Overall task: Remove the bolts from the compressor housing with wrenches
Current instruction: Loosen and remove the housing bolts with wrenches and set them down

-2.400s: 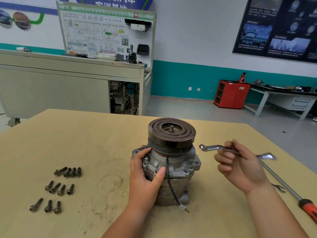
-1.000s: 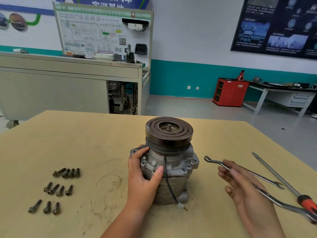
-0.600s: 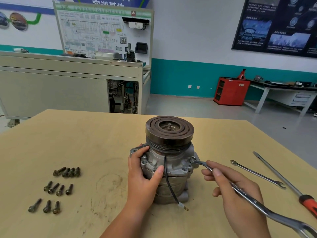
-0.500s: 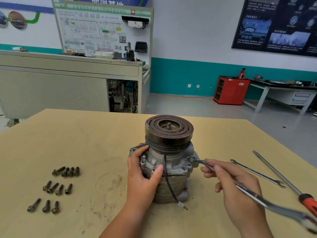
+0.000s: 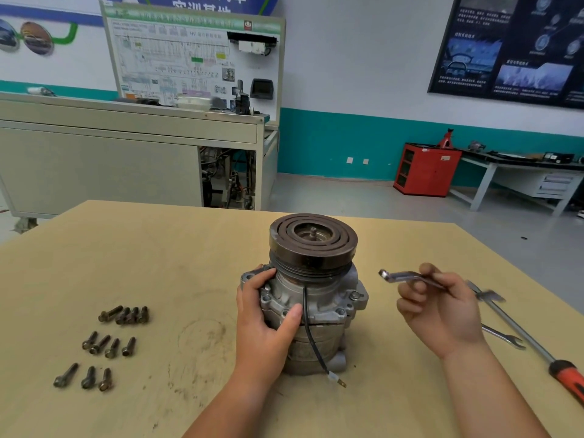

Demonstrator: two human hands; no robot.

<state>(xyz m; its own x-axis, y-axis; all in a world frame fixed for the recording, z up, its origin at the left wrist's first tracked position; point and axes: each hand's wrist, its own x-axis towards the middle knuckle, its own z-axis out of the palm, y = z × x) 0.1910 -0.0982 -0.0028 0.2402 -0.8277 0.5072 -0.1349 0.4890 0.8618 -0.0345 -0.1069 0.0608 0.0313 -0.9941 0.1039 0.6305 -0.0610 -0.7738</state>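
While within left hand, compressor near right hand with wrench.

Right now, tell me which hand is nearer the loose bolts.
Left. The left hand grips the compressor right of the bolts; the right hand holds a wrench beyond the compressor, farther off.

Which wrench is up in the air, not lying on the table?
The raised wrench, pinched by the right hand beside the compressor. The other wrench lies flat on the table, next to the red-handled screwdriver.
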